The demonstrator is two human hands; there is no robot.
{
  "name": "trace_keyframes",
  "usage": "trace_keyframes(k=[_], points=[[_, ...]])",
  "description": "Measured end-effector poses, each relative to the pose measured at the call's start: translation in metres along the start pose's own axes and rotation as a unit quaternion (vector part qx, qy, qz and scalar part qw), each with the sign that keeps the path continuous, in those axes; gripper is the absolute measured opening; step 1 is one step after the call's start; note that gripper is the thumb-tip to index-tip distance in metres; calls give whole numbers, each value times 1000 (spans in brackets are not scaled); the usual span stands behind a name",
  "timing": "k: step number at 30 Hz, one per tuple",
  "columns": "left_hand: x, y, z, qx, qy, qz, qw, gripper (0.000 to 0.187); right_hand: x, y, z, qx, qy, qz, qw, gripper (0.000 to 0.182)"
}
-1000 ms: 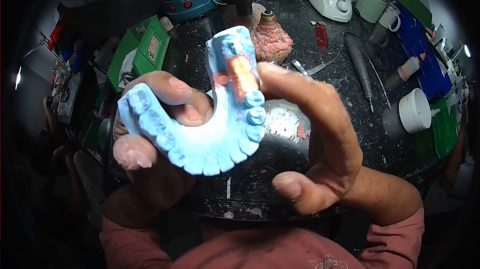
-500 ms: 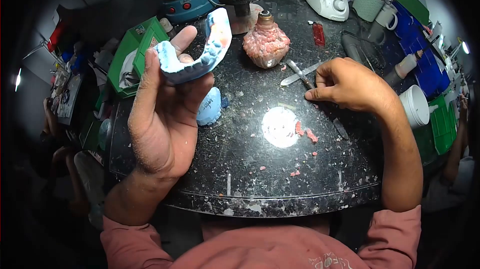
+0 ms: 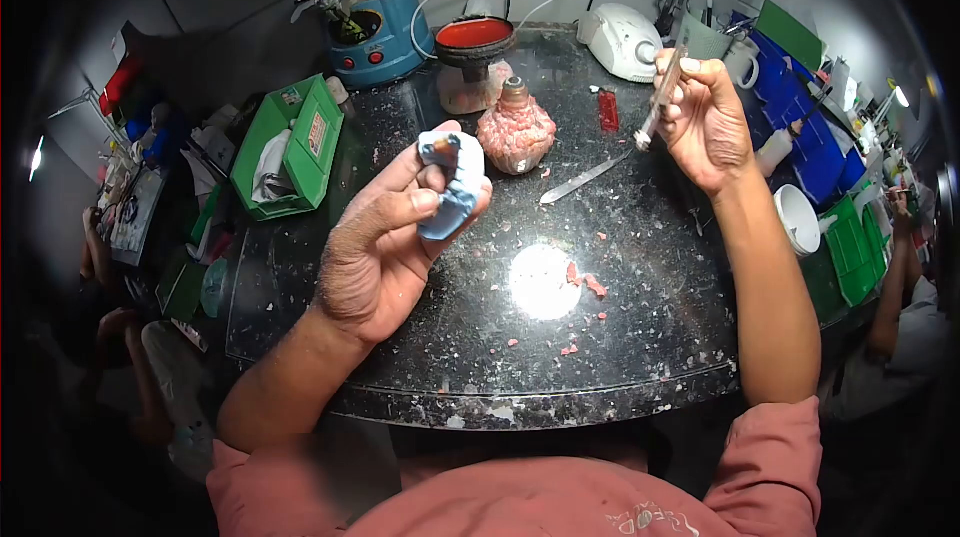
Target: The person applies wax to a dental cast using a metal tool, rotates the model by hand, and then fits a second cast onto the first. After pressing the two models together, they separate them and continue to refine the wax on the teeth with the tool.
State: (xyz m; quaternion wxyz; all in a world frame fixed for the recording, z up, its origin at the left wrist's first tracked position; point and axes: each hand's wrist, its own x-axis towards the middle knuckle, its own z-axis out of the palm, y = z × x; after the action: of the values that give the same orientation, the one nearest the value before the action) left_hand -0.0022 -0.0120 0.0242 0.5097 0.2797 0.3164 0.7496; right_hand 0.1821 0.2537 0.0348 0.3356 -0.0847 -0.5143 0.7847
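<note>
My left hand (image 3: pixel 375 247) is closed around a blue dental cast (image 3: pixel 450 202), a horseshoe-shaped row of teeth tilted up above the table. Its fingers and thumb cover part of the cast. Raised over the far right of the table, my right hand (image 3: pixel 705 127) pinches a slim spatula (image 3: pixel 664 102) with its lower end pointing down and left. A metal wax knife (image 3: pixel 585 180) lies on the table below that tool. Just beyond the cast stands a glass burner (image 3: pixel 516 132) thickly coated in pink wax.
Pink wax scraps (image 3: pixel 588 282) dot the black table (image 3: pixel 480 357). Behind stand a blue machine (image 3: pixel 380 37), a red-topped dish (image 3: pixel 474 34) and a white device (image 3: pixel 620 42). A green bin (image 3: pixel 290 147) sits left, a white tub (image 3: pixel 797 220) right. Other people's arms show at both sides.
My right hand has lifted the spatula off the table, up and away from the wax knife. My left hand has lowered and moved right, turning the cast. The view has shifted slightly.
</note>
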Motion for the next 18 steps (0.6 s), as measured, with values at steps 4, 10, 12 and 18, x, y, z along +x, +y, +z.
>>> trace_keyframes(k=[4,10,12,18], points=[[-1,-2,4,-18,31,-1,999,64,12,4,36,4,-10,-109,994,23],[0,-9,-5,13,66,18,998,55,43,21,75,-205,44,-231,950,22],[1,-10,-7,14,64,10,998,54,48,27,75,-237,49,-234,942,24],[2,-13,-11,-13,65,-37,997,46,46,32,70,-200,56,-220,953,21]])
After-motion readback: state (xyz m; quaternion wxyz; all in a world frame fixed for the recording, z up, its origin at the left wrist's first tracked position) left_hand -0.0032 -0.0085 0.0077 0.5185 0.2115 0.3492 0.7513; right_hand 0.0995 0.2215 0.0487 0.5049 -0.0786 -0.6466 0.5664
